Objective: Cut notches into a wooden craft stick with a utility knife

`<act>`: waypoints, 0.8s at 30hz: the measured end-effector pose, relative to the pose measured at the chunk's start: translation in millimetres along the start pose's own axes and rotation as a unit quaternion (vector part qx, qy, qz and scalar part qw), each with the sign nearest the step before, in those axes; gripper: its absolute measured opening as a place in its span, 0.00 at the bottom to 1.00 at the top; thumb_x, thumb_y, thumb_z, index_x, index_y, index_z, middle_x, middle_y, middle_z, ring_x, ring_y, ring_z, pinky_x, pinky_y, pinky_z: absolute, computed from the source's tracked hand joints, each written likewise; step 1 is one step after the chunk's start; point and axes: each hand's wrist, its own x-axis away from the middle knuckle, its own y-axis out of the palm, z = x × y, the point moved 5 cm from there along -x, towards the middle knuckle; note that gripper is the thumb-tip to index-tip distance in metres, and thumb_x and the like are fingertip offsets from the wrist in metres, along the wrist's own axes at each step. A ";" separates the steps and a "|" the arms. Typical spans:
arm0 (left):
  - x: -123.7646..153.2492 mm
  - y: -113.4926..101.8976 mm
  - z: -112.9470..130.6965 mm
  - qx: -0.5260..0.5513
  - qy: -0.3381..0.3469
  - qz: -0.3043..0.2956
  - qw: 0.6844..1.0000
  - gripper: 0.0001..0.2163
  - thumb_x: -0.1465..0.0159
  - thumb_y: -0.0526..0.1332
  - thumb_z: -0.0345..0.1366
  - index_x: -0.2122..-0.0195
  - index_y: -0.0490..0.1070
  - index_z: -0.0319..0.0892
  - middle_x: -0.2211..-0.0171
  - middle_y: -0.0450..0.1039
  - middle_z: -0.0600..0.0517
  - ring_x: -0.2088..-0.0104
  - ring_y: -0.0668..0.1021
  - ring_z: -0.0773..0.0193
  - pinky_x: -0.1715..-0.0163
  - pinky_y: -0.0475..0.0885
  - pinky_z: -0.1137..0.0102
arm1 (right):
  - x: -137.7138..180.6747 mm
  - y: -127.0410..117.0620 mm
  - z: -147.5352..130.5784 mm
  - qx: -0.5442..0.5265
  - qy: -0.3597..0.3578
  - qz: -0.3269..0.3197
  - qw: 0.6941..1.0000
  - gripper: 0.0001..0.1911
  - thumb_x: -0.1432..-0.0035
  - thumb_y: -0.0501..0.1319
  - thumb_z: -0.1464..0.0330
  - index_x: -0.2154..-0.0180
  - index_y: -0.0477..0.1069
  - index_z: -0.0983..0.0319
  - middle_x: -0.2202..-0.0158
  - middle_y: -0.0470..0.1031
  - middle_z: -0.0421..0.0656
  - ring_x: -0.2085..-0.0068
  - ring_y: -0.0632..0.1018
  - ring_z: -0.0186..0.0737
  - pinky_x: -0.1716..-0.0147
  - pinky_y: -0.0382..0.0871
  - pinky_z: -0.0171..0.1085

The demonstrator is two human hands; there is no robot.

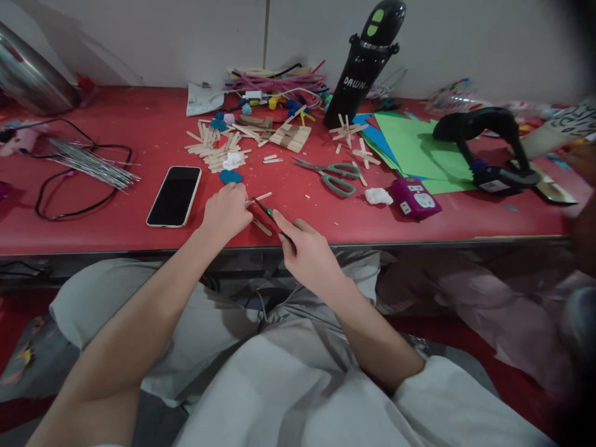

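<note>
My right hand (310, 251) is wrapped round a slim black craft knife (263, 208) with a green slider, its tip pointing up and left over the table. Close by on the left, my left hand (227, 211) is closed and presses down on a wooden craft stick (263, 197), which sticks out past the fingers. Another craft stick (261, 227) lies just below the blade. Where the blade meets the wood is too small to make out. A blue oval piece (231, 177) lies just beyond my left hand.
A phone (174, 197) lies left of my hands, scissors (333, 174) to the right. Loose craft sticks (212, 152) are piled behind. A black bottle (365, 65), green paper (410, 146) and a purple box (415, 198) stand or lie farther right. The table's front edge (419, 242) is near.
</note>
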 end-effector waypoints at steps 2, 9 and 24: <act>-0.8 -0.9 1.5 -0.004 0.007 -0.009 1.000 0.05 0.29 0.63 0.28 0.59 0.74 0.46 0.51 0.81 0.41 0.48 0.84 0.43 0.53 0.79 0.56 | -1.9 -0.6 -0.2 -0.001 0.001 0.003 1.000 0.35 0.27 0.51 0.74 0.23 0.68 0.61 0.53 0.79 0.54 0.58 0.82 0.52 0.54 0.79 0.46; 1.0 -3.0 5.6 -0.023 -0.001 -0.019 1.000 0.05 0.28 0.61 0.27 0.57 0.74 0.44 0.50 0.81 0.38 0.45 0.84 0.38 0.51 0.79 0.51 | -12.3 1.2 -3.3 0.001 0.007 -0.006 1.000 0.36 0.27 0.52 0.74 0.22 0.67 0.60 0.52 0.80 0.55 0.58 0.83 0.52 0.55 0.78 0.45; -3.4 -0.3 2.7 -0.032 0.011 -0.005 0.999 0.05 0.26 0.61 0.29 0.56 0.76 0.42 0.51 0.81 0.37 0.49 0.84 0.39 0.53 0.78 0.52 | -10.6 0.7 1.4 -0.028 0.002 0.011 1.000 0.36 0.29 0.53 0.76 0.23 0.69 0.62 0.52 0.81 0.56 0.57 0.84 0.54 0.52 0.80 0.48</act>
